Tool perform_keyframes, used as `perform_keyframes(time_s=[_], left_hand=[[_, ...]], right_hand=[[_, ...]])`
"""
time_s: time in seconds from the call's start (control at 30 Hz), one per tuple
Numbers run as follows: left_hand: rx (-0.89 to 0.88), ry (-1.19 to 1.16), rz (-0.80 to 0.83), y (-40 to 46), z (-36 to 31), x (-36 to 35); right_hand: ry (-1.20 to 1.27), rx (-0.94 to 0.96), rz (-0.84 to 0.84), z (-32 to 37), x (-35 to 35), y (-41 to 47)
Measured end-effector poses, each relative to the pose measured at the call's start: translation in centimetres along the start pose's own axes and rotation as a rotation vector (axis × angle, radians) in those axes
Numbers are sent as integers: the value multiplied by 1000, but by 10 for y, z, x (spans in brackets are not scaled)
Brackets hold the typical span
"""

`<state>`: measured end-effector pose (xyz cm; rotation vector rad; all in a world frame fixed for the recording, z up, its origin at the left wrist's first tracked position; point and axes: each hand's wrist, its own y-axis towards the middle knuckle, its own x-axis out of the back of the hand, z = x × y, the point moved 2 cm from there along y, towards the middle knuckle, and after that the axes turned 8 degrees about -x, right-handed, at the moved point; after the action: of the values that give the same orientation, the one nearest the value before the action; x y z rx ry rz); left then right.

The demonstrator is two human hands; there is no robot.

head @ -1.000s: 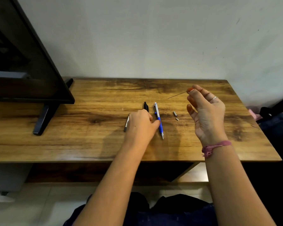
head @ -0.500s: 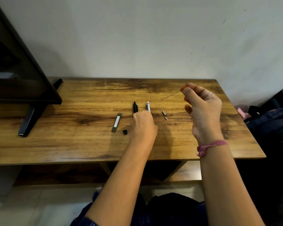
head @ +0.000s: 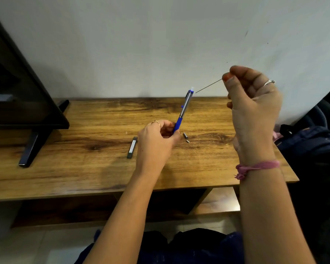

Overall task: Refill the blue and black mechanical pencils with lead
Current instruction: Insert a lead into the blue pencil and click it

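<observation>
The wooden bench [head: 84,168] with its dark streaked grain runs across in front of me against a pale wall. At its far left stands a large black flat screen [head: 17,82] on a slanted black foot [head: 34,145].

My right hand [head: 253,103] is raised well above the right part of the bench, thumb and forefinger pinching one end of a thin grey pencil lead [head: 208,86]; a silver ring sits on one finger and a pink thread band [head: 255,167] is tied round that wrist. The lead slants down to the left, its free tip just beside the top end of the pencil.

My left hand [head: 156,138] is lower, near the middle of the bench, its fingers curled round the blue grip of the blue and clear mechanical pencil [head: 183,109]. The pencil is lifted off the bench and tilted, its top end up and to the right.

On the bench just left of my left hand lies a slim dark grey lead case [head: 132,147] with a pale label. Just right of that hand lie two small silver metal caps [head: 186,137], close together. I cannot see the black pencil.
</observation>
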<state>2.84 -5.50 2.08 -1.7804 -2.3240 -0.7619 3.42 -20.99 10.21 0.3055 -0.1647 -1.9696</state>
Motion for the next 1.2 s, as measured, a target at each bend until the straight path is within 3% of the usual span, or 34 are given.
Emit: perform_keyframes(time_s=[0.3, 1.2], left_hand=[[-49, -6, -34, -1, -3, 3], [-174, 86, -103, 0, 0, 8]], right_hand=[[-108, 184, -76, 14, -3, -1], [-242, 208, -63, 13, -4, -2]])
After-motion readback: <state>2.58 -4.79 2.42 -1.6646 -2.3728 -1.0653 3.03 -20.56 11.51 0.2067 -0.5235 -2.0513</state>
